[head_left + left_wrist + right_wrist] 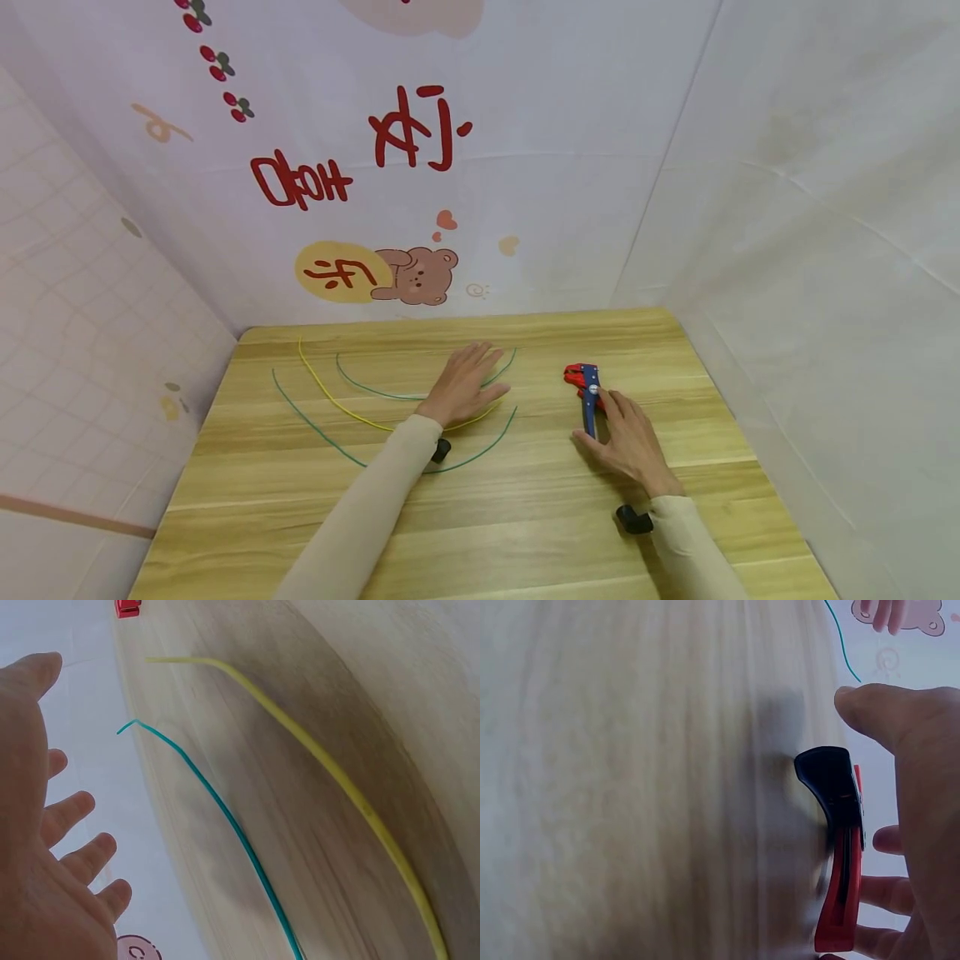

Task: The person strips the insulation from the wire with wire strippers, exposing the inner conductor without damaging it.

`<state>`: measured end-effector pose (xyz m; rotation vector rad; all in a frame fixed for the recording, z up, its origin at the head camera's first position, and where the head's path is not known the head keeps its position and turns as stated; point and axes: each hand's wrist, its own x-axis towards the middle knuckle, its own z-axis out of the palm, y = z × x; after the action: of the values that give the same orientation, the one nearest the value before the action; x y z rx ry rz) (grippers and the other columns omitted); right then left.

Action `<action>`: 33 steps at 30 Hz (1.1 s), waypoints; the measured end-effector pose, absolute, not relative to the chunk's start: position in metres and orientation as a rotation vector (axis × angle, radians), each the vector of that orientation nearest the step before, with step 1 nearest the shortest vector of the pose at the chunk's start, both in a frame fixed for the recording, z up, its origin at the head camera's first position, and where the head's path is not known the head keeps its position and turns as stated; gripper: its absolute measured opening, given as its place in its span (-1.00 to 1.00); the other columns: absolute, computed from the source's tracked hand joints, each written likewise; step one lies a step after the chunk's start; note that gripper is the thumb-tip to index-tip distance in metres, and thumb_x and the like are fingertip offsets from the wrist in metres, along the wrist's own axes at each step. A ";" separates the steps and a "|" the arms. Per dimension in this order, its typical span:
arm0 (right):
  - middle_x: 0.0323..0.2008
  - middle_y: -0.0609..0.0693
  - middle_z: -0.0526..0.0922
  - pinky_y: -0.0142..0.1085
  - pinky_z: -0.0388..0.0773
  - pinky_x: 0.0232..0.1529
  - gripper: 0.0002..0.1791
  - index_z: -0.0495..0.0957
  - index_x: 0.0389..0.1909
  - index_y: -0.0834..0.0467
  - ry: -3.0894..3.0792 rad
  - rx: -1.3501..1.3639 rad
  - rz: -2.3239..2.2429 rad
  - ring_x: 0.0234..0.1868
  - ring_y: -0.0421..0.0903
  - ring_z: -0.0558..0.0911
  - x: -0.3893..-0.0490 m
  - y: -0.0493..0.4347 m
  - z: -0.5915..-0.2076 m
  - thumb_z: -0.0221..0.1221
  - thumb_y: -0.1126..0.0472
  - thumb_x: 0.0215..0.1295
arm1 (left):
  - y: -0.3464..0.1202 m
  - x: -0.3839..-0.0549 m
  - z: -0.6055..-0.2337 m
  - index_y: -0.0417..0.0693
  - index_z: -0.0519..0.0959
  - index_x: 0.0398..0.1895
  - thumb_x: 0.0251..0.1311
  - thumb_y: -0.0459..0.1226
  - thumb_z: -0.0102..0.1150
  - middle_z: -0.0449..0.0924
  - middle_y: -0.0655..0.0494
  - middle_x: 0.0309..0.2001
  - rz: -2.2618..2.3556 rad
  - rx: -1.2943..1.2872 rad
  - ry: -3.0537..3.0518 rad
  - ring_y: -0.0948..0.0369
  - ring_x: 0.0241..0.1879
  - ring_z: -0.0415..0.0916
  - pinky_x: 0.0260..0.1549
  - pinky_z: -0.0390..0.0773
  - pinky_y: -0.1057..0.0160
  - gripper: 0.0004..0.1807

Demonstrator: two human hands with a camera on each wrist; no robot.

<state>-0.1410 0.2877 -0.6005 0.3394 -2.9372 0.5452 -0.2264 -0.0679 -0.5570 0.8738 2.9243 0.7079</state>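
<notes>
My left hand (461, 386) is over the right part of three curved wires, fingers spread and holding nothing. Beneath it run a green wire (367, 386) at the back and a yellow wire (327, 393) in the middle. Another green wire (307, 422) curves nearer the front, partly hidden by the left forearm. A wire stripper (589, 417) with red and blue parts lies to the right. Beside its handles is my right hand (632, 440), fingertips at the red handle (838, 900) and thumb apart on the other side. Whether the fingertips touch it, I cannot tell.
The wooden table (510, 533) ends at a printed white cloth wall (555, 208) behind, with more cloth on both sides. Black wrist pieces (634, 520) sit by each sleeve. The stripper's red tip (127, 607) shows at the left wrist view's top edge.
</notes>
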 end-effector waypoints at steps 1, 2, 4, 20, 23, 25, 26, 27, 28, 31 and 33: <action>0.50 0.47 0.51 0.46 0.47 0.49 0.06 0.35 0.66 0.34 -2.939 0.337 0.543 0.49 0.53 0.52 -0.141 0.288 -0.601 0.45 -0.25 0.40 | -0.066 -0.227 -0.557 0.01 0.29 0.80 0.72 0.17 0.10 0.25 -0.24 0.77 0.696 0.872 2.927 -0.30 0.78 0.16 0.74 0.14 -0.40 -0.21; 0.51 0.47 0.51 0.45 0.46 0.51 0.06 0.35 0.66 0.34 -2.942 0.332 0.547 0.50 0.52 0.52 -0.142 0.288 -0.602 0.45 -0.26 0.41 | -0.064 -0.228 -0.557 0.00 0.29 0.80 0.73 0.17 0.09 0.25 -0.24 0.77 0.694 0.871 2.926 -0.30 0.77 0.17 0.74 0.15 -0.39 -0.21; 0.51 0.46 0.51 0.43 0.45 0.53 0.05 0.37 0.65 0.35 -2.946 0.326 0.547 0.50 0.51 0.51 -0.142 0.288 -0.603 0.44 -0.27 0.41 | -0.060 -0.229 -0.557 -0.02 0.29 0.80 0.73 0.16 0.09 0.26 -0.26 0.76 0.699 0.877 2.927 -0.31 0.76 0.19 0.74 0.16 -0.39 -0.21; 0.48 0.45 0.56 0.42 0.44 0.54 0.04 0.37 0.64 0.37 -2.937 0.303 0.558 0.50 0.50 0.52 -0.140 0.290 -0.604 0.47 -0.21 0.39 | -0.040 -0.250 -0.578 -0.04 0.37 0.74 0.73 0.18 0.11 0.46 -0.14 0.67 0.758 0.875 2.952 -0.15 0.68 0.38 0.70 0.33 -0.22 -0.24; 0.47 0.45 0.56 0.42 0.45 0.54 0.03 0.37 0.63 0.38 -2.933 0.307 0.555 0.49 0.49 0.53 -0.140 0.291 -0.605 0.48 -0.18 0.38 | -0.039 -0.261 -0.596 0.01 0.38 0.74 0.71 0.22 0.11 0.50 -0.12 0.64 0.825 0.866 2.943 -0.15 0.66 0.42 0.66 0.38 -0.25 -0.23; 0.47 0.46 0.57 0.42 0.45 0.53 0.03 0.38 0.63 0.38 -2.933 0.307 0.555 0.49 0.49 0.53 -0.140 0.292 -0.605 0.49 -0.17 0.37 | -0.038 -0.268 -0.612 0.05 0.38 0.74 0.70 0.24 0.09 0.54 -0.10 0.61 0.840 0.864 2.957 -0.13 0.62 0.47 0.62 0.43 -0.25 -0.23; 0.46 0.46 0.57 0.42 0.45 0.53 0.03 0.38 0.62 0.39 -2.934 0.306 0.555 0.49 0.49 0.53 -0.140 0.292 -0.605 0.49 -0.17 0.37 | -0.038 -0.271 -0.619 0.08 0.37 0.75 0.69 0.26 0.09 0.54 -0.08 0.62 0.866 0.852 2.951 -0.13 0.62 0.46 0.63 0.43 -0.26 -0.22; 0.46 0.46 0.57 0.42 0.45 0.53 0.02 0.38 0.62 0.39 -2.934 0.306 0.554 0.49 0.49 0.53 -0.140 0.292 -0.605 0.49 -0.16 0.37 | -0.036 -0.270 -0.616 0.08 0.38 0.74 0.69 0.22 0.12 0.55 -0.10 0.60 0.872 0.819 2.935 -0.16 0.61 0.48 0.59 0.45 -0.30 -0.24; 0.46 0.46 0.57 0.41 0.45 0.53 0.02 0.38 0.62 0.39 -2.934 0.307 0.554 0.49 0.48 0.53 -0.140 0.292 -0.605 0.49 -0.16 0.37 | -0.036 -0.270 -0.619 0.09 0.38 0.74 0.68 0.23 0.14 0.56 -0.09 0.60 0.896 0.807 2.932 -0.15 0.60 0.49 0.59 0.46 -0.30 -0.24; 0.46 0.45 0.58 0.40 0.47 0.53 0.02 0.39 0.61 0.40 -2.933 0.313 0.549 0.48 0.47 0.54 -0.141 0.293 -0.605 0.49 -0.16 0.37 | -0.035 -0.264 -0.609 0.07 0.41 0.73 0.65 0.18 0.21 0.59 -0.13 0.57 0.924 0.760 2.912 -0.17 0.57 0.53 0.57 0.48 -0.34 -0.24; 0.45 0.44 0.59 0.39 0.48 0.52 0.01 0.40 0.61 0.40 -2.932 0.317 0.544 0.47 0.46 0.55 -0.141 0.293 -0.604 0.49 -0.15 0.36 | -0.035 -0.258 -0.599 0.00 0.44 0.70 0.65 0.12 0.25 0.63 -0.17 0.54 0.898 0.736 2.916 -0.18 0.53 0.58 0.53 0.53 -0.32 -0.27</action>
<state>-0.1410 0.2928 -0.6042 0.3171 -2.9316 0.5444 -0.2584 -0.0345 -0.5989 0.7360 2.9162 0.8983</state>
